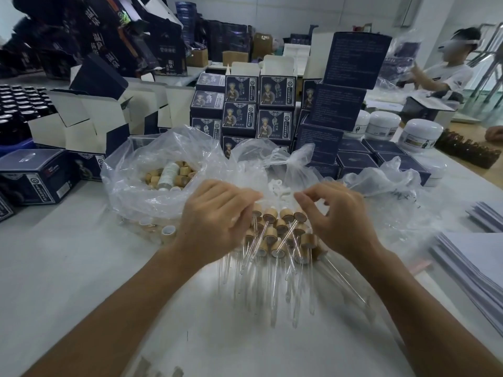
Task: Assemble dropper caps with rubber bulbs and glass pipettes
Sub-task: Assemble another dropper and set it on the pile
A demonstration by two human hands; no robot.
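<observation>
A clear plastic bag (152, 170) stands open on the white surface (81, 268), left of centre, holding loose wooden dropper caps (179, 174) and one pale cylindrical bottle (168, 174) lying among them. Just right of it, a second clear bag (275, 161), knotted at the top, holds white rubber bulbs (277, 187) that show through the film. A third, crumpled bag (389, 180) lies further right; its contents cannot be made out.

In front of the bags, a heap of assembled droppers (275, 235) rests on the surface, wooden collars piled toward the bags and glass pipettes (261, 289) fanning toward the viewer. A single white cap (168, 231) sits just left of the heap, against the first bag.

Both hands hover over the far edge of that heap, with the droppers lying between and just beneath them. The left hand (217, 216) has its fingers curled downward over the collars, fingertips near the bulb bag; whether it grips anything cannot be told. The right hand (337, 213) has its fingers bent, thumb and forefinger drawn close as if pinching; what lies between them is too blurred to tell.

Behind the bags, dark blue printed cartons (242, 104) are stacked in tiers, with open, white-lined cartons (89, 118) to the left and white lidded jars (422, 134) to the right. Stacks of paper sheets (473, 257) lie at the right edge. A second person (441, 74) sits in the background.
</observation>
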